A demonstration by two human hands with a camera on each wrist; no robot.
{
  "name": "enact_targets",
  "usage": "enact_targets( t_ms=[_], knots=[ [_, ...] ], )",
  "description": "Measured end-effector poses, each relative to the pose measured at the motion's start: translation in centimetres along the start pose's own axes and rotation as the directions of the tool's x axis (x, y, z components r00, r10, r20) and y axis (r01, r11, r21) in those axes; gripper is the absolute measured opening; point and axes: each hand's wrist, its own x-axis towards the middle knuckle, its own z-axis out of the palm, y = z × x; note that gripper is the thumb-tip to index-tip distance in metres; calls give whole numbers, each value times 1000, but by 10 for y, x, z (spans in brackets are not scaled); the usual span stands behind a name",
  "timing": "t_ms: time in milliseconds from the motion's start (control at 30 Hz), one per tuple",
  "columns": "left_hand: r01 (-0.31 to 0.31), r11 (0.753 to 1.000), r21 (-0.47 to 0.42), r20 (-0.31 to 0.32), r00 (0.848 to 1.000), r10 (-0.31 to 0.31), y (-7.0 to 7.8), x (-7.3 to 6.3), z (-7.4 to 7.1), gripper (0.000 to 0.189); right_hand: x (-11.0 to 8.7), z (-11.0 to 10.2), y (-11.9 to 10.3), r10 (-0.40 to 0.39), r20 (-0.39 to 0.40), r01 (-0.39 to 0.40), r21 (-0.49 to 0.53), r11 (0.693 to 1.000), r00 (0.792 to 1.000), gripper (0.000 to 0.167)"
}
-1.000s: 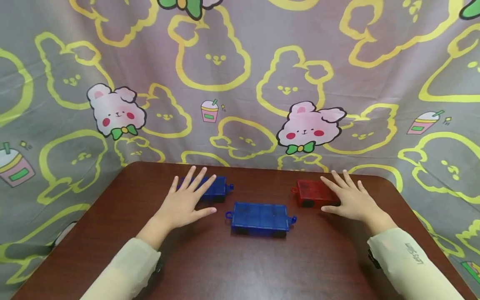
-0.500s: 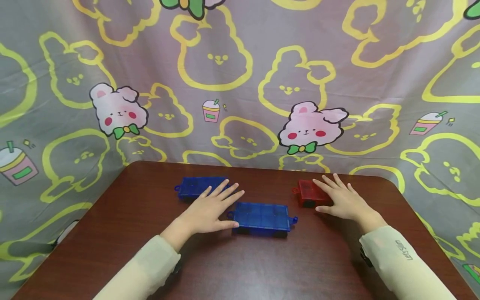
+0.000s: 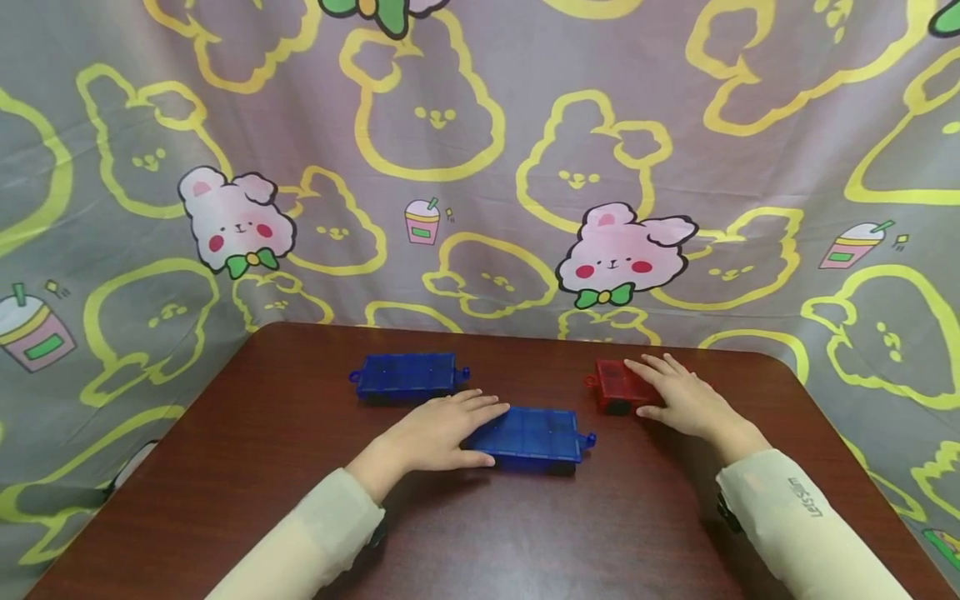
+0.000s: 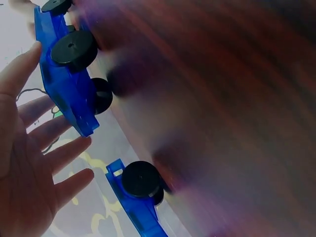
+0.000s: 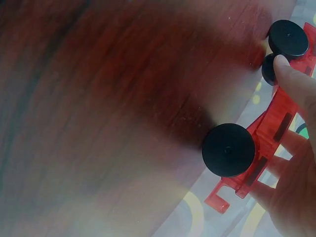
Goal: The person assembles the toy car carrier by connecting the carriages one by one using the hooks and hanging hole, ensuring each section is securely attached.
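Observation:
Over the left end of the near blue toy car base (image 3: 528,433) lies my left hand (image 3: 427,433), its thumb along the near side and its fingers extended across the far side. The left wrist view shows the thumb at the edge of this blue base (image 4: 66,86) and the outer fingers spread past its end. My right hand (image 3: 693,404) grips the red toy car base (image 3: 618,383), thumb on the near side, fingers over the top to the far edge. In the right wrist view, the thumb overlaps a black wheel (image 5: 269,69), and the fingertips are hidden behind the red body.
A second blue toy car base (image 3: 408,375), with a ring and a hook at its ends, stands farther back on the left. All stand on a brown wooden table (image 3: 540,533). A patterned curtain (image 3: 480,200) hangs right behind the table's far edge.
My left hand has moved right and lowered from the far blue base onto the near blue one. My right hand has shifted slightly left over the red base, its fingers drawing together.

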Motion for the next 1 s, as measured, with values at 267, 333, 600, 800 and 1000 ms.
enact_targets(
  t_ms=[267, 333, 600, 800, 1000],
  knots=[
    [15, 1000, -24, 31, 999, -14, 1, 3, -1, 69, 1, -2, 1, 5, -20, -5, 5, 1000, 1000, 78],
    [18, 999, -33, 37, 999, -17, 0, 4, -1, 68, 0, -2, 1, 4, -21, -4, 9, 1000, 1000, 78],
    [31, 999, -40, 50, 998, -29, 0, 6, -2, 67, -5, -3, 0, -1, -12, 1, 0, 1000, 1000, 79],
    [51, 996, -77, 60, 997, -47, -1, 6, -3, 68, -12, -8, -4, -13, -16, 13, -11, 1000, 1000, 79],
    [57, 991, -118, 65, 997, -49, -2, 6, -3, 68, -21, -13, -9, -18, -35, 17, -25, 1000, 999, 80]
  ],
)
